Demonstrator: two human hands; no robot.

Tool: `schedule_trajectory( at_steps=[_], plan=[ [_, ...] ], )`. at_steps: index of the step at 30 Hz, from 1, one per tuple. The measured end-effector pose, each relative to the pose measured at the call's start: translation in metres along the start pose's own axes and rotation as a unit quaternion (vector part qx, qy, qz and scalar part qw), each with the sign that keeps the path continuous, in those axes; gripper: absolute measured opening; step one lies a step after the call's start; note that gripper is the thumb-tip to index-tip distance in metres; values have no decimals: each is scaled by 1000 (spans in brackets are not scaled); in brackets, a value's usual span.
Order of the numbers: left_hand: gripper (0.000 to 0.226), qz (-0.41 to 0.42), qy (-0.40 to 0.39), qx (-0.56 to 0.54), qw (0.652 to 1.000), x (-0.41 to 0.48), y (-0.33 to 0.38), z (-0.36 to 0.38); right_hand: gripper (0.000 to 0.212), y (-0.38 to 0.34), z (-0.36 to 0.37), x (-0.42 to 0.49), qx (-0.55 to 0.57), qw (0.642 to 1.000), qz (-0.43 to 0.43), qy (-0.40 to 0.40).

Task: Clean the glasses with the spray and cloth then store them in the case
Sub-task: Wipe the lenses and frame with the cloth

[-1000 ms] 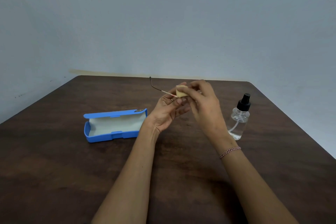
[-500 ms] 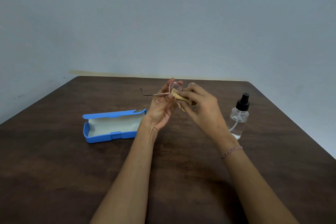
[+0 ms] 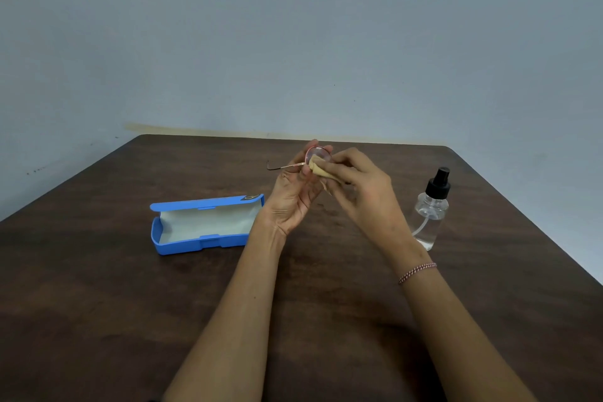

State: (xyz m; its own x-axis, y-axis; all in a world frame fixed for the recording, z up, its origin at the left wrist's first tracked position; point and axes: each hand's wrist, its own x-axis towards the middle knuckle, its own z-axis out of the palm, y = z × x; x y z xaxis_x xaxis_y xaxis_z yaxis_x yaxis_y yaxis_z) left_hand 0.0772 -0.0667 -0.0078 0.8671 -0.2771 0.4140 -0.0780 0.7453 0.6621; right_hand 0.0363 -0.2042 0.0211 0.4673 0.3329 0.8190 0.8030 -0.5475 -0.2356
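Tan cloth point(image 3: 318, 169) has slid up onto the round-lensed, thin-wired glasses point(image 3: 287, 166).

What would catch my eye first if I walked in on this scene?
Above the middle of the dark table, the left hand holds a pair of glasses while the right hand presses a yellow cloth against one lens. An open blue case lies to their left, and a clear spray bottle stands to their right.
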Motion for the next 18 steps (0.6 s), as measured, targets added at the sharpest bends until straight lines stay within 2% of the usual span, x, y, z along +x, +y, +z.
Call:
schedule_trajectory(
  at_steps=[7, 12, 18],
  plan=[
    [54, -10, -7, 11, 1000, 0, -2, 2, 26, 5, -3, 1, -58, 996, 38, 49],
    [52, -10, -16, 6, 1000, -1, -2, 5, 36, 1, 2, 1, -45, 999, 11, 26],
    [53, 6, -6, -39, 999, 1, 0, -2, 33, 0, -1, 1, -7, 1000, -7, -12]
  ],
)
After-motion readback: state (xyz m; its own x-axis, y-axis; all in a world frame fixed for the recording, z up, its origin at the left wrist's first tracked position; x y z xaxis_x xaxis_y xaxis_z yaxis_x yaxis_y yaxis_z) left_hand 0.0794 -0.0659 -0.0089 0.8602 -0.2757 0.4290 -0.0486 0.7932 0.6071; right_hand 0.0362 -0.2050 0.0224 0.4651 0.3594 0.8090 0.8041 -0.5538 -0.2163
